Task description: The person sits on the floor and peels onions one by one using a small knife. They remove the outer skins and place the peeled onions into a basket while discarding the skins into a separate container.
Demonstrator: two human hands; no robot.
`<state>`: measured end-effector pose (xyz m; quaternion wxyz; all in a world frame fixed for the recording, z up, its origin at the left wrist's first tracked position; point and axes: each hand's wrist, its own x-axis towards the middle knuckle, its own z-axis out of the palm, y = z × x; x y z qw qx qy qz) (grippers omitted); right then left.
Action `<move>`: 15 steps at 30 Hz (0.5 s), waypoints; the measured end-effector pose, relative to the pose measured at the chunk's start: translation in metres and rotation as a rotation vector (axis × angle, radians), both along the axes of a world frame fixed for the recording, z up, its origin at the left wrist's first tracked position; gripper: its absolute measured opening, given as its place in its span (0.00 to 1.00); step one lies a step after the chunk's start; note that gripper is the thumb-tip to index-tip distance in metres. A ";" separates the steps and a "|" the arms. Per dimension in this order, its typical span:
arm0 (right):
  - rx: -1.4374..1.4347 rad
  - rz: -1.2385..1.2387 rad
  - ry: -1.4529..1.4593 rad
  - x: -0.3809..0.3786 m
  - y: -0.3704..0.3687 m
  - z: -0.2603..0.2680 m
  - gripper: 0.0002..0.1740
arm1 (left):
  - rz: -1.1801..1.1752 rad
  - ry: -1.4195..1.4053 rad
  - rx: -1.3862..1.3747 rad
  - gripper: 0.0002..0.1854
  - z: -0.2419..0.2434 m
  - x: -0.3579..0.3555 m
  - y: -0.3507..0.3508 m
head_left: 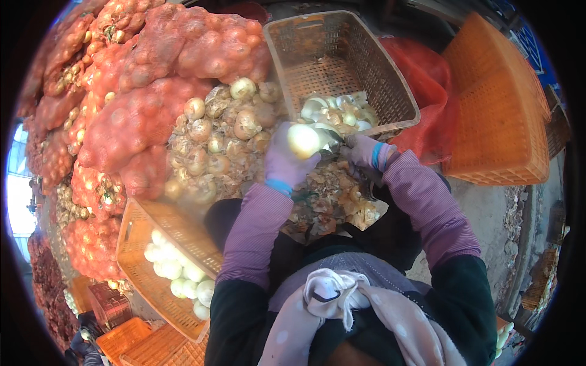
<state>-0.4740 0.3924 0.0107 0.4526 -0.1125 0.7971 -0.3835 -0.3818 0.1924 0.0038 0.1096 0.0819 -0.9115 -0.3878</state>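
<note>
My left hand [287,161], in a pale purple glove, grips a pale onion [304,141]. A loose piece of peeled layer [324,130] hangs at the onion's right side. In my right hand [363,152], gloved the same way, is what looks like a knife [333,145], its dark blade close against the onion and partly hidden. Just beyond both hands, onion peels and trimmed pieces [343,110] lie in the near end of a brown plastic crate [316,75]. Below my hands, dry skins [327,192] cover the ground.
Unpeeled onions [215,137] lie heaped at left, before stacked red mesh sacks of onions [142,110]. An orange crate [137,247] at lower left holds peeled onions [171,265]. Orange crates [499,105] stand at right beside a red mesh sack [419,87]. A person's dark sleeve [84,345] shows lower left.
</note>
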 end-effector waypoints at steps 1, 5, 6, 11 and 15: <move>0.008 -0.013 -0.018 -0.002 -0.002 0.000 0.16 | 0.006 0.018 0.026 0.40 -0.001 0.001 -0.001; -0.041 -0.156 -0.190 -0.004 0.004 0.005 0.14 | 0.149 0.029 0.171 0.42 -0.002 0.002 0.000; -0.049 -0.172 -0.217 -0.004 0.007 0.006 0.14 | 0.165 0.095 0.362 0.41 -0.003 0.002 0.000; -0.194 -0.297 -0.353 -0.004 0.019 0.008 0.15 | 0.251 0.130 1.010 0.38 -0.010 -0.011 -0.002; -0.458 -0.512 -0.469 0.004 0.012 0.002 0.26 | 0.132 0.262 1.283 0.35 -0.012 -0.026 0.011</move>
